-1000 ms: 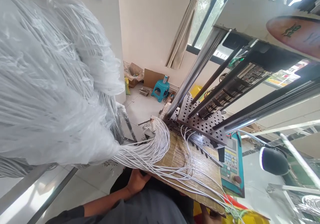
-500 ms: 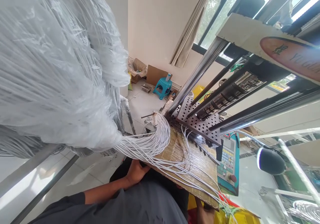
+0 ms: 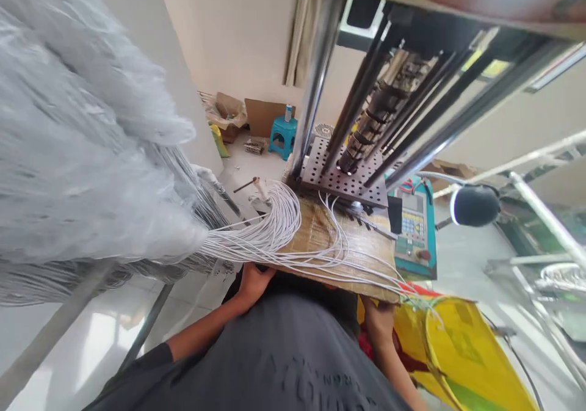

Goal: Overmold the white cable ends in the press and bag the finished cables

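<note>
A brown work board [image 3: 315, 225], its surface glossy and taped-looking, lies in front of me below a machine. My left hand [image 3: 254, 284] is closed on the left part of its front edge, fingertips hidden beneath. At the right front corner, my right hand [image 3: 379, 319] grips the same edge from below, with its fingers mostly hidden. Thin white cables [image 3: 286, 215] curve in a thick bundle over the board's left side. Several strands run along the front edge past the right corner, and a few loop up toward the machine's perforated plate [image 3: 315, 162].
Plastic-wrapped cable bundles [image 3: 101, 179] hang at the left over metal bars. The machine's steel columns [image 3: 320, 75] rise ahead. A teal control panel [image 3: 414, 234], a black round lamp [image 3: 476, 204] and a yellow bag [image 3: 467, 350] are at the right. A blue stool [image 3: 282, 135] stands behind.
My view has turned and levelled, so the machine looks more upright. My right hand and forearm have come more fully into view at the board's corner. My left hand stays at the edge.
</note>
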Demonstrator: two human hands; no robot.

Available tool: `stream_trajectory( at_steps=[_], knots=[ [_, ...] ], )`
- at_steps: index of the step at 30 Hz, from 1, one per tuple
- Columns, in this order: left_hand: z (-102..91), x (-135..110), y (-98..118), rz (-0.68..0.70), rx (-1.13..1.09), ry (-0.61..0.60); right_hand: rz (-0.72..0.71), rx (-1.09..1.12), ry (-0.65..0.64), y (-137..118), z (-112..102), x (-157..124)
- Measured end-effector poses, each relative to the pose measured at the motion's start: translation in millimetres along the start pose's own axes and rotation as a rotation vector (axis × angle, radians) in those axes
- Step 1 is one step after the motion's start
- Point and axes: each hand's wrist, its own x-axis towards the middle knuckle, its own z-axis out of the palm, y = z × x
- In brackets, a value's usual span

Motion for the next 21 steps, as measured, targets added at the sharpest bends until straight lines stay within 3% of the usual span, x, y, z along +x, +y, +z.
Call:
stream_trajectory(
  at_steps=[3, 7, 9, 11, 13, 15, 18, 21],
  knots=[
    [-14.8, 0.7, 1.9, 0.049, 0.094, -0.08, 0.057, 0.075, 0.042, 6.0, 2.3, -0.6],
    [-73.7, -4.2, 12.4, -0.036, 0.441, -0.462, 0.197, 0.26, -0.11, 34.3, -31.2, -6.4],
    [-99.3, -11.0, 35.3, -0.032, 0.588, -0.705, 0.315, 0.291, -0.093, 52.7, -61.2, -7.5],
    [-99.9, -18.7, 73.6, 0.121, 0.541, -0.85, 0.402, 0.253, 0.078, 67.5, -90.5, -3.2],
    [-65.8, -24.1, 121.6, 0.442, 0.434, -0.857, 0.367, 0.26, 0.262, 74.1, -110.6, 9.0],
    [-1.9, -25.2, 169.3, 0.792, 0.364, -0.894, 0.293, 0.37, 0.34, 71.0, -117.9, 27.9],
    [111.9, -18.7, 223.0, 1.181, 0.439, -0.861, 0.322, 0.637, 0.263, 54.1, -110.4, 56.8],
    [195.2, -9.8, 248.2, 1.314, 0.632, -0.931, 0.394, 0.834, 0.151, 38.8, -97.7, 70.0]
  ],
)
